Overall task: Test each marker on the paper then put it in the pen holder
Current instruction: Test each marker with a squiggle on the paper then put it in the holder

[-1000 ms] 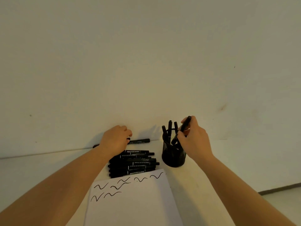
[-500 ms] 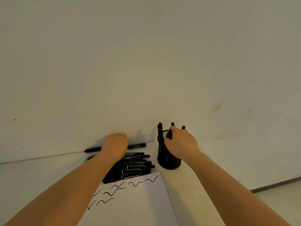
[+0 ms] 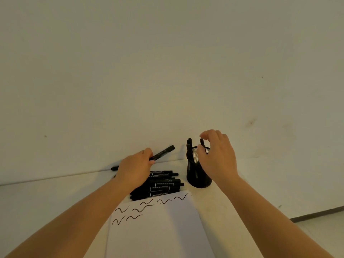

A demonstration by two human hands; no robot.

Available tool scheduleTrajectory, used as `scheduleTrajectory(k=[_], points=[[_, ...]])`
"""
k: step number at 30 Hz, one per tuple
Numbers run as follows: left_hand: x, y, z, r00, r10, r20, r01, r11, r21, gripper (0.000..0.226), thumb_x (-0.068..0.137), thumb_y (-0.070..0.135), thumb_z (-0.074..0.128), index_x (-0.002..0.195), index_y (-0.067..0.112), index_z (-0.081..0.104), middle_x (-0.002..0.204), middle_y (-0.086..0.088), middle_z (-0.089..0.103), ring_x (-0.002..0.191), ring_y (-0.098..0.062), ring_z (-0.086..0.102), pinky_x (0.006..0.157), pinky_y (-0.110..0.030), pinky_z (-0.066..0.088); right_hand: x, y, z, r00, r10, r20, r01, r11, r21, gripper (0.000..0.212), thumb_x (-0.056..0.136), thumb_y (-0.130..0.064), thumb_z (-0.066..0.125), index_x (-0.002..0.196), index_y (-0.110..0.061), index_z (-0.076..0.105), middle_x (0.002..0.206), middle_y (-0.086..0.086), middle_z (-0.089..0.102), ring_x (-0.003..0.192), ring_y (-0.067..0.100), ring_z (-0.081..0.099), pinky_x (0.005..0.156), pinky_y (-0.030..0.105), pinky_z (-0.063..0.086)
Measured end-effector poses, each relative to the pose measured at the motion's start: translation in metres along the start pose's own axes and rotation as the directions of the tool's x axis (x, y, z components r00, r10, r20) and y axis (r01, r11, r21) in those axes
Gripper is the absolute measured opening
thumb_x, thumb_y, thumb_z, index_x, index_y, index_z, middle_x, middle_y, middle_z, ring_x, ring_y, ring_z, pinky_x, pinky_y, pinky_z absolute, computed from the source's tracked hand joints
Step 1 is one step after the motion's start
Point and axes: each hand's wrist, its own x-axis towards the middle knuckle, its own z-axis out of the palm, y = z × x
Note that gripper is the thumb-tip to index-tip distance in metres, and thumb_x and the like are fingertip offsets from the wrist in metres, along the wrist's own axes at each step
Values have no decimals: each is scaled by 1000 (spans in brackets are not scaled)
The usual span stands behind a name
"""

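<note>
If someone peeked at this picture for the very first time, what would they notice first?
Probably the two bare hands in the middle: the left hand lifts a black marker off the table, and the right hand hovers open over the black mesh pen holder, where a few markers already stand. Below them lie a pile of black markers and white paper with wavy test squiggles along its top.

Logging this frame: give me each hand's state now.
Left hand: closed on a marker.
Right hand: open, empty, above the pen holder.
</note>
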Motion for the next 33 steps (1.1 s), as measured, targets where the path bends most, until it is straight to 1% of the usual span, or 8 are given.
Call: scheduleTrajectory(k=[3, 8, 11, 15, 20, 23, 26, 33], points=[[-29, 18, -18, 995, -67, -73, 52, 982, -183, 20, 96, 34, 37, 109, 20, 45, 92, 2, 59, 72, -16, 54, 59, -31, 42, -20, -19, -5, 998, 47, 34, -52, 985, 164, 14, 87, -23, 54, 100, -22, 54, 83, -12, 57, 77, 8, 52, 61, 23, 39], [-85, 49, -38, 991, -77, -110, 24, 910, -415, 14, 94, 32, 43, 106, 26, 47, 94, 7, 64, 83, -15, 60, 70, -38, 50, -61, -52, 1, 894, 154, 420, -375, 771, 514, 6, 87, -36, 56, 90, -31, 56, 71, -4, 64, 61, 0, 58, 54, 11, 42], [-113, 55, -43, 994, -23, -106, -31, 877, -479, 19, 92, 32, 46, 110, 28, 53, 100, 11, 65, 89, -9, 61, 76, -34, 52, -83, -65, 5, 912, 136, 387, -367, 690, 624, 11, 89, -26, 56, 78, -25, 60, 62, -8, 62, 54, -3, 56, 52, 10, 42], [-141, 47, -47, 989, -94, -114, 20, 850, -526, 16, 90, 33, 52, 102, 30, 62, 88, 14, 66, 81, -3, 61, 73, -25, 51, -104, -74, -1, 892, 299, 338, -450, 531, 718, 18, 89, -24, 57, 73, -16, 60, 48, -7, 55, 43, 0, 48, 44, 12, 39], [-172, 43, -45, 997, -16, -80, -24, 880, -475, 16, 88, 37, 54, 99, 33, 65, 73, 17, 59, 71, -4, 58, 65, -15, 42, -131, -77, -3, 681, 321, 658, -729, 220, 648, 31, 89, -25, 55, 63, -10, 55, 37, 0, 42, 31, 9, 34, 34, 19, 28], [-185, 39, -43, 999, 34, -23, -41, 908, -416, 17, 89, 38, 51, 94, 30, 65, 72, 14, 60, 70, -8, 59, 66, -23, 45, -141, -72, -2, 556, 254, 792, -830, 223, 511, 28, 90, -18, 50, 66, -5, 56, 39, 3, 42, 32, 12, 32, 34, 21, 28], [-197, 39, -38, 995, 54, 85, -17, 925, -381, 21, 92, 37, 46, 86, 26, 62, 71, 11, 62, 66, -7, 61, 67, -26, 47, -152, -65, -1, 513, 215, 831, -855, 212, 473, 27, 88, -13, 48, 64, -4, 58, 40, 6, 44, 32, 15, 34, 33, 22, 28], [-197, 40, -48, 957, 7, 291, 178, 777, -604, 33, 90, 26, 52, 60, 37, 57, 53, 18, 59, 49, 2, 55, 52, -9, 42, -152, -65, 2, 591, 119, 798, -800, 219, 559, 37, 88, -9, 42, 52, -6, 53, 35, 5, 35, 30, 13, 23, 34, 19, 20]])
